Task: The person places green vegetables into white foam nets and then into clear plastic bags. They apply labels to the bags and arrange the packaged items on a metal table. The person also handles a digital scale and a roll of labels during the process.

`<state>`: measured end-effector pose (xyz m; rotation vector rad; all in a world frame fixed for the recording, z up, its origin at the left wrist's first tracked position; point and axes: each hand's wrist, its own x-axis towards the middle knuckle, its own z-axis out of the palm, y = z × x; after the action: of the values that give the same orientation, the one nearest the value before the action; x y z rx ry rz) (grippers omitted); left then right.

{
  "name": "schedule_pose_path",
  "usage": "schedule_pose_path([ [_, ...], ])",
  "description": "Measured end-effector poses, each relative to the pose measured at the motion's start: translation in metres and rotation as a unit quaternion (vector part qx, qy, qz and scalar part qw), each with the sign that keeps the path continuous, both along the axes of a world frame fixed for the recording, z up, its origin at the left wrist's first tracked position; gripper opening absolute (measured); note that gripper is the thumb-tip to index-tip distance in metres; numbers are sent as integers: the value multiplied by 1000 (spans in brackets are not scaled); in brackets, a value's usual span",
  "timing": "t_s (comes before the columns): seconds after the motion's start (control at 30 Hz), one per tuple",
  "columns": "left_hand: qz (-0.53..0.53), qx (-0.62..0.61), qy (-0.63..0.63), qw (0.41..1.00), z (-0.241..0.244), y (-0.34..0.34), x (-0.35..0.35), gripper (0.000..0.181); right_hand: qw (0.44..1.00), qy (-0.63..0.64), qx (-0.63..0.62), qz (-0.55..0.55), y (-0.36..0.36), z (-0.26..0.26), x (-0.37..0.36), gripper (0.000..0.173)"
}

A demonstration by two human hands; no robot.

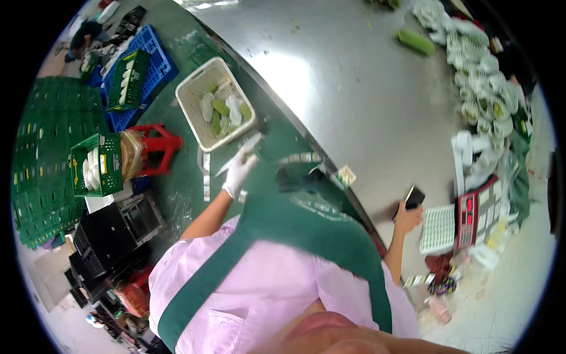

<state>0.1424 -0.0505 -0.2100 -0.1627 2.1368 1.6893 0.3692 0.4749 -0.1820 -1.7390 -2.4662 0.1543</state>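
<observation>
My left hand (239,170), in a white glove, hangs beside the near end of a cream plastic basket (188,107). Its fingers look spread with nothing in them, though they are a little blurred. Inside the basket lie several green gourds (221,107), some in white foam netting. My bare right hand (407,217) grips a dark phone-like device (414,198) above the metal table (353,115). Close to that hand stands a scale with a pale ribbed platform (437,228) and a red-edged panel (469,217) with lit digits.
Net-wrapped gourds (479,71) are heaped along the table's far side, near a bare gourd (415,42). To the left stand a red stool (161,148), a green crate (97,166), stacked green crates (57,146) and a blue pallet (154,62). A person (84,37) bends down farther off.
</observation>
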Motion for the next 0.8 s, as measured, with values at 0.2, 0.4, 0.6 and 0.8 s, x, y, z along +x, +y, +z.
schedule_pose_path([
  [0.2,-12,-20,10,1000,-21,7,-31,43,996,-68,4,52,9,29,-40,61],
  [0.4,90,52,2,995,21,-12,-111,38,962,88,-20,258,34,59,-131,37],
  [0.6,101,-55,128,985,49,-60,-263,39,919,156,-83,352,22,85,-231,29],
  [0.8,64,-343,268,898,70,-79,-468,56,890,207,-188,359,-53,127,-365,29],
])
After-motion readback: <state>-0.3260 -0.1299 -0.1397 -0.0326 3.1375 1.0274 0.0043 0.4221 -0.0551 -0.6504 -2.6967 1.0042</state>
